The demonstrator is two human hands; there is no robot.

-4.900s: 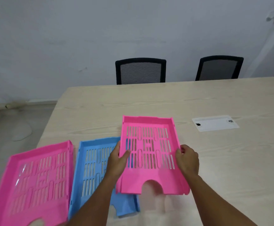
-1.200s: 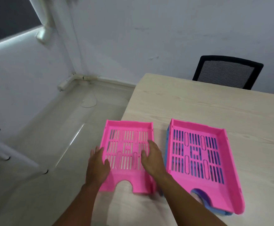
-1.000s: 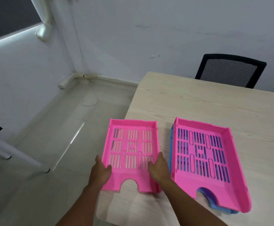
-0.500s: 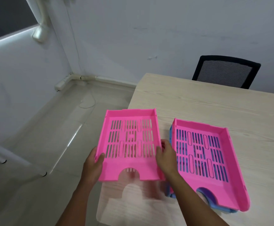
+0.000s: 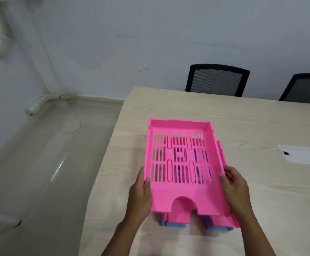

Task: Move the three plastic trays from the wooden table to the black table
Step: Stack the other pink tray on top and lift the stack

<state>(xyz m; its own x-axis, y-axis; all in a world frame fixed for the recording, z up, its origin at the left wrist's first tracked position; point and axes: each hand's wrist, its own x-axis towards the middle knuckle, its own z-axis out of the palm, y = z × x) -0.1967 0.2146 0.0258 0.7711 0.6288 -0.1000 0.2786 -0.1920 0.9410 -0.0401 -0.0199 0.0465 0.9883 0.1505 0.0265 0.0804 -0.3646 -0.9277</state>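
Head view: my left hand (image 5: 140, 195) and right hand (image 5: 234, 187) clamp side walls of top pink tray (image 5: 181, 163), held over pink-on-blue stack (image 5: 222, 221) on wooden table (image 5: 261, 122). Step: stacking, I judge. Next: lower it square, nest. Black table unseen; chairs (image 5: 217, 80) at 12 o'clock.

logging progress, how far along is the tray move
Done: nothing moved; no black table in view. In hand: left hand and right hand hold a pink tray over the second pink tray and blue tray on the wooden table. Left: carrying all three over.
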